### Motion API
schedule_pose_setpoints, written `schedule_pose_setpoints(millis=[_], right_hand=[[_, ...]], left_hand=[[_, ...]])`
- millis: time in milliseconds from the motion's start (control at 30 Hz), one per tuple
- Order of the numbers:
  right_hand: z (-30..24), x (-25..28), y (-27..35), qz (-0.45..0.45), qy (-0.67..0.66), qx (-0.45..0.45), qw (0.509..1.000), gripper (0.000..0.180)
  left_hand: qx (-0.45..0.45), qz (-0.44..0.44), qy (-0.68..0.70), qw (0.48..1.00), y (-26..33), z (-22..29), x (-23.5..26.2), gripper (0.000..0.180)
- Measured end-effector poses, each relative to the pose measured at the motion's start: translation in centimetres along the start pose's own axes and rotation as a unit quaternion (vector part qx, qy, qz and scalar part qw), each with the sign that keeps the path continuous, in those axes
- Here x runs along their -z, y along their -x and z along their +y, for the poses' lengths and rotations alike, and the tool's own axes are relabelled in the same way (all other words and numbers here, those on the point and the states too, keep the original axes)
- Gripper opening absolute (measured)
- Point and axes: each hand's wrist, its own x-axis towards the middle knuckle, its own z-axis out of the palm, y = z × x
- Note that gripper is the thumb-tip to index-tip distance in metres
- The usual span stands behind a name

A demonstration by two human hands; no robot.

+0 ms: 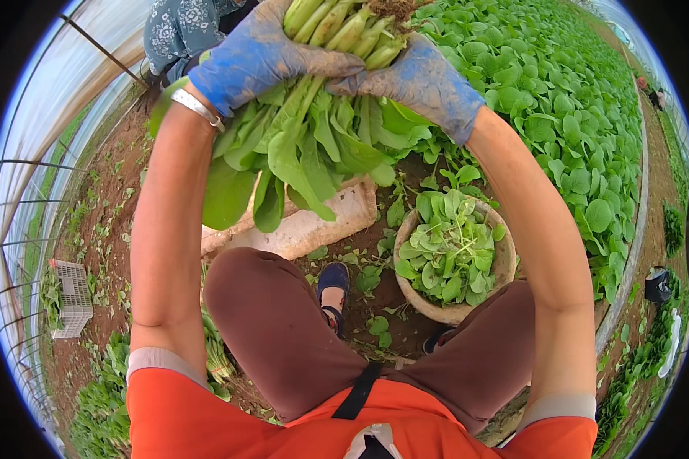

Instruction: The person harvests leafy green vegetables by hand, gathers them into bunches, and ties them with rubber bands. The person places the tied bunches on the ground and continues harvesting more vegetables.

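Both my hands, in soiled blue gloves, are raised and wrapped round one bunch of leafy greens (302, 153). My left hand (264, 57) grips it from the left and my right hand (425, 84) from the right, thumbs meeting in front. The pale stalks (343, 29) point up and away, with dirt-covered roots at the top edge; the broad leaves hang down toward me. Below the leaves lies a dirty white foam box (333, 222), partly hidden by them. A round tub (415, 302) of loose greens (453, 245) stands on the soil between my knees and the crop.
A dense bed of green plants (543, 99) fills the far right. Another person (180, 34) in a patterned top is at the far left. A grey plastic crate (72, 298) stands left, near the plastic greenhouse wall (23, 176). Tied bunches (218, 356) lie beside my left thigh.
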Motion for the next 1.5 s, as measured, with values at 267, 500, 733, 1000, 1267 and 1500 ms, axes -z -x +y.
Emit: schedule_pose_setpoints(millis=[267,500,733,1000,1267,1500], right_hand=[[16.4,-9.2,-4.7,-0.042,-0.322,-0.056,0.944,0.062],[26.3,-6.3,3.2,0.027,-0.169,-0.193,0.966,0.062],[26.7,-7.0,7.3,0.191,-0.567,-0.148,0.787,0.057],[23.7,-4.1,0.4,0.119,-0.459,-0.164,0.865,0.051],[26.4,-4.3,-0.1,0.050,-0.549,-0.214,0.806,0.032],[25.8,-4.4,0.1,0.084,-0.491,-0.258,0.828,0.034]], left_hand=[[0.205,-0.128,-0.491,0.837,-2.4,-9.1,1.7,0.078],[0.169,-0.127,-0.527,0.823,-2.5,-18.2,-8.4,0.082],[0.137,-0.106,-0.560,0.810,-1.6,-18.5,-8.5,0.084],[0.137,-0.098,-0.604,0.779,-0.9,-18.3,-9.4,0.087],[0.085,-0.066,-0.637,0.764,-1.3,-19.3,-9.2,0.102],[0.197,-0.188,-0.509,0.817,-2.5,-17.7,-7.9,0.096]])
